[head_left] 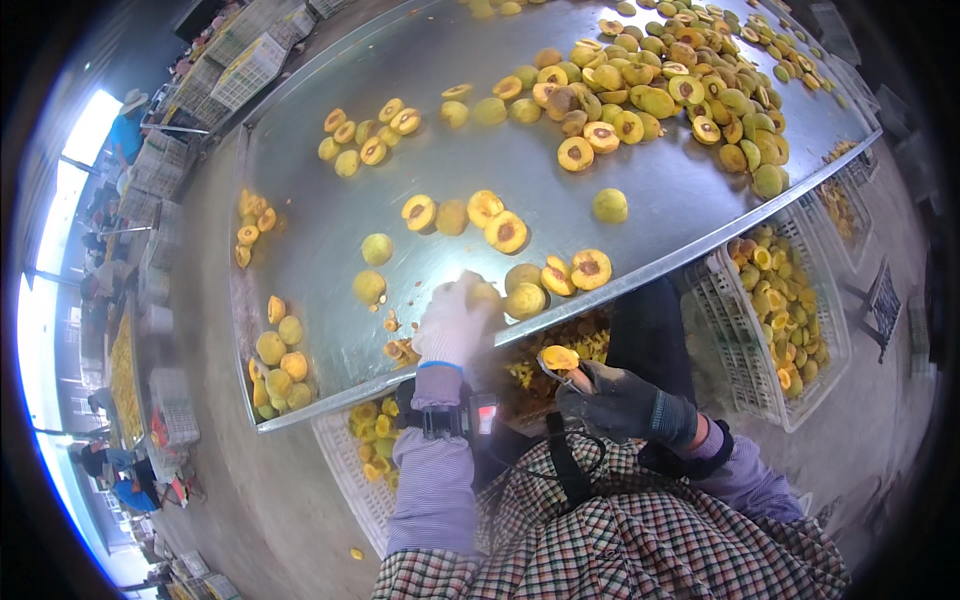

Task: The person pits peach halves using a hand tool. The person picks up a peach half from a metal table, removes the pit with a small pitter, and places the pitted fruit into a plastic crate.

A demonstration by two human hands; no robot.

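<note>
My left hand (456, 319), in a white knit glove, is blurred over the near edge of the metal table (315, 225). Its fingers are at a yellow-green fruit (484, 294); whether they grip it is unclear. Below the table edge, my right hand (626, 405), in a black glove, is closed on a tool with a wooden handle (581, 380) and a metal end. A yellow fruit half (560, 358) sits at that metal end. Halved stone fruits (505, 232) that look like peaches or apricots lie nearby, several with brown centres facing up.
A large heap of halved fruit (652, 97) covers the table's far right. A white crate of fruit halves (780, 315) stands right, another crate (352, 465) below left. Scraps (525, 382) lie under the table edge. Several people and stacked crates (247, 71) are at far left.
</note>
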